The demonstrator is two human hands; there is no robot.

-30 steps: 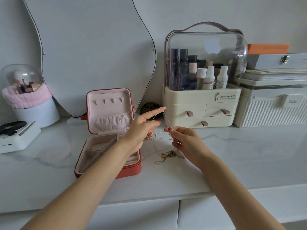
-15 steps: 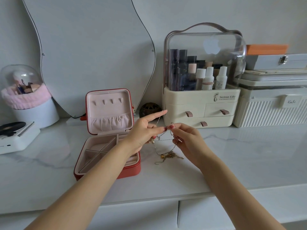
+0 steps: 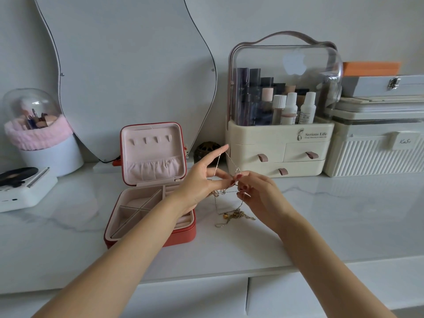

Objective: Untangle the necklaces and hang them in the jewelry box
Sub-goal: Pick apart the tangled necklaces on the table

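- Left hand [image 3: 202, 180]: raised above the worktop [image 3: 321, 226], index finger extended up and to the right, a thin silver chain [image 3: 230, 160] draped over its tip. Thumb and remaining fingers curl in and pinch strands of the chain near the hand's lower edge.
- Right hand [image 3: 259, 196]: just right of the left hand, fingertips nearly touching it. Thumb and forefinger pinch the chain where it comes down from the left index finger; other fingers curled.
- Necklaces [image 3: 234, 216]: a tangled bunch, gold and silver strands mixed, lies on the worktop below and between the two hands. Strands run up from the bunch into both hands. Cannot tell how many separate necklaces.
- Jewelry box [image 3: 183, 235]: red outside, pink lining, open, lid upright. It sits on the worktop just left of the tangle, partly behind the left forearm. Four small hooks [image 3: 150, 140] in the lid carry nothing; a gathered pocket lies below them. Base divided into compartments.
- Behind the hands: cream cosmetics organiser [image 3: 275, 143] with clear domed cover and three drawers, bottles inside.
- Wavy-edged mirror [image 3: 126, 65] leans on the wall behind the box.
- Far left: domed brush holder [image 3: 46, 152] with pink trim; small white record-player-shaped device [image 3: 25, 191].
- Far right: stacked storage cases [image 3: 378, 145].
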